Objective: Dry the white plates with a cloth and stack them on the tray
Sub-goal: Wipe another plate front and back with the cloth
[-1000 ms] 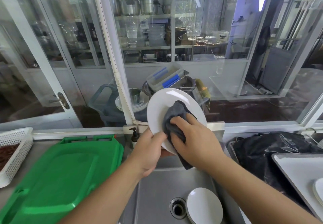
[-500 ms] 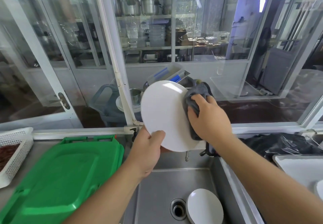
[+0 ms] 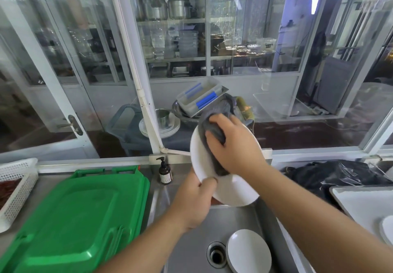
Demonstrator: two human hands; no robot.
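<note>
Above the sink I hold a white plate (image 3: 234, 192) tilted on edge. My left hand (image 3: 194, 202) grips its lower left rim, thumb on the face. My right hand (image 3: 235, 145) presses a grey cloth (image 3: 212, 136) against the plate's face, fingers curled over the cloth. More white plates (image 3: 248, 251) lie in the sink (image 3: 191, 247) beside the drain. A white tray (image 3: 361, 202) sits at the right with the edge of a white plate (image 3: 388, 230) on it.
Green plastic lids (image 3: 74, 219) are stacked on the counter at the left, next to a white basket (image 3: 14, 187). A brown pump bottle (image 3: 164, 171) stands behind the sink. Black plastic bags (image 3: 331, 177) lie behind the tray. Glass panes close off the back.
The plate has been turned and tilted to the right. My right hand with the cloth moved from the plate's right edge onto its upper face. My left hand shifted its hold on the lower rim.
</note>
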